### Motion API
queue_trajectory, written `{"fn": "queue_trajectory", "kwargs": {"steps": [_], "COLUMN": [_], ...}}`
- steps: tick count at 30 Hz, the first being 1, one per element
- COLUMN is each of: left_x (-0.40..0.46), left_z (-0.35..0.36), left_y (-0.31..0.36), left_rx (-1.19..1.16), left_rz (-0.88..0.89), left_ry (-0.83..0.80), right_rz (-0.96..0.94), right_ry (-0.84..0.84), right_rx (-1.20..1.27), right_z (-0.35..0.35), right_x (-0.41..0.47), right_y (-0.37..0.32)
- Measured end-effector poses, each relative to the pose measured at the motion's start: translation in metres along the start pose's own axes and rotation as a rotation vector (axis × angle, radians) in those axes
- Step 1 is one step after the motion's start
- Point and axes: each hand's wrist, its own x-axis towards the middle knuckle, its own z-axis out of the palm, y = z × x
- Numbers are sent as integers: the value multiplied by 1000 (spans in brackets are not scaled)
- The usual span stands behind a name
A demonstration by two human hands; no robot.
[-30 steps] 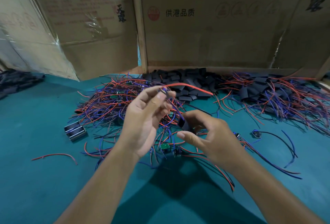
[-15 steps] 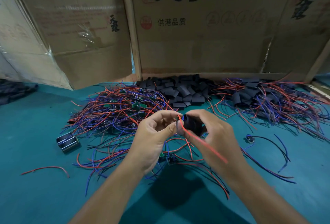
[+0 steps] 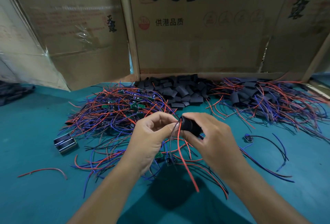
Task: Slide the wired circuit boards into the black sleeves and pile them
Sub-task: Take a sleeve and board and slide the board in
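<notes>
Teal bench (image 3: 35, 197), wires everywhere. Right hand (image 3: 212, 139) grips a black sleeve (image 3: 189, 125); left hand (image 3: 151, 139) now pinches the wired board at its mouth, red wire (image 3: 185, 166) dangling. Hands have closed together, so insertion's started. Sleeved pile (image 3: 259, 97) waits far right.

A short black tube-shaped sleeve (image 3: 189, 127) is held above the teal table, its open end facing left, with a red wire (image 3: 185, 159) and a dark wire (image 3: 171, 134) trailing down out of that end; the board itself is hidden. A tangled heap of small green circuit boards with red and blue wires (image 3: 121, 111) lies to the left. Behind it, against the cardboard, sits a pile of loose flat black sleeves (image 3: 180, 90). Farther right lies a pile of sleeved boards with wires sticking out (image 3: 264, 98).
</notes>
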Motion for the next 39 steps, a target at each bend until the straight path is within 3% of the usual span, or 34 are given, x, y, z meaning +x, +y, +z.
{"fn": "queue_trajectory", "kwargs": {"steps": [11,19,23,25,28,32,39], "left_x": [1,7,8,8,7,5,6], "left_z": [3,-7,-12,-14,-14,-12,-20], "left_y": [-5,-8,-7,-6,-5,-2,2], "left_rx": [-26,180,244,264,283,335,463], "left_rz": [-64,-75,-72,-65,-45,38,247], "left_ry": [7,194,225,233,223,227,339], "right_rz": [-10,133,237,256,139,198,292], "right_ry": [-46,-348,-370,-435,-555,-463,-181], "right_rx": [-90,-194,-251,-404,-834,-1035,-1017], "right_z": [3,-6,-19,-26,-41,-71,-85], "right_x": [1,6,18,31,56,101,156], "right_y": [1,24,37,47,77,128,171]}}
